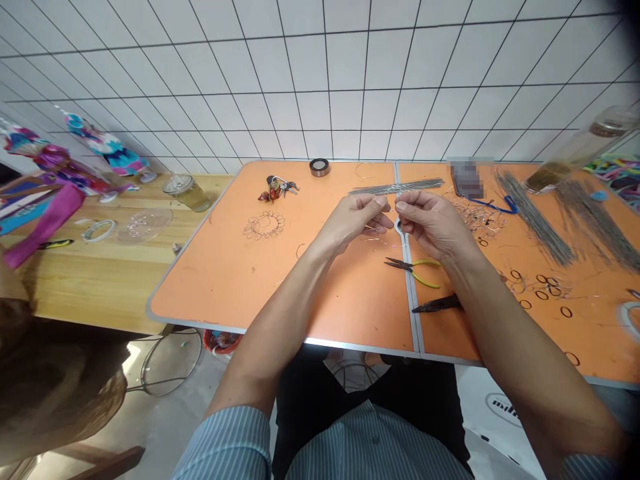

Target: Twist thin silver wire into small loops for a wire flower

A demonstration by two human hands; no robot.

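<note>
My left hand [357, 219] and my right hand [426, 221] meet over the orange table [250, 287], fingertips pinched a small gap apart. Between and below them a thin wire [381, 240] shows faintly; its ends are too fine to follow. Just under my right hand lie yellow-handled pliers [413, 265], jaws pointing left. Black pliers [437, 305] rest nearer to me, partly covered by my right forearm. Beyond the fingers is a bundle of straight wires [400, 186]. A ring of looped wire [264, 225] lies flat to the left.
Black tape [319, 167] and keys [285, 187] lie at the back. To the right are a phone [467, 180], wire bundles [537, 217], small dark rings [547, 283] and a tilted-looking bottle [580, 150]. A drink cup [187, 193] stands on the wooden table [100, 287] at left, near a person's hat [60, 393].
</note>
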